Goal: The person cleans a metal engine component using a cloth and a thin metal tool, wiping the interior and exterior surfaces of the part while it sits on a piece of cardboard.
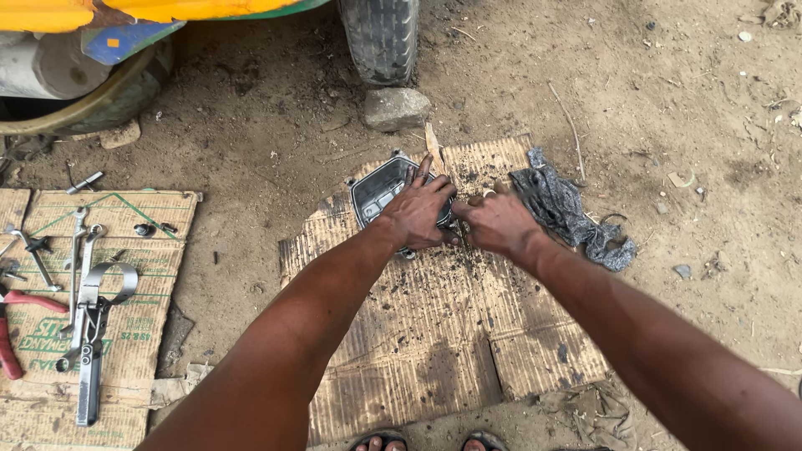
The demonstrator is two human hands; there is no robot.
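A dark metal engine cover (378,190) lies on a worn sheet of cardboard (418,334) on the dirt ground. My left hand (418,215) presses down on the cover and holds it in place. My right hand (499,221) is closed around a thin tool whose tip meets the cover's right edge; the tool itself is mostly hidden by my fingers. A pale wooden sliver (433,149) sticks up just behind the cover.
A grey rag (568,217) lies right of my hands. Wrenches (79,276), red-handled pliers (10,330) and a strap tool (104,288) rest on a second cardboard at the left. A tyre (380,38), a stone (395,107) and a yellow vehicle body (100,12) stand behind.
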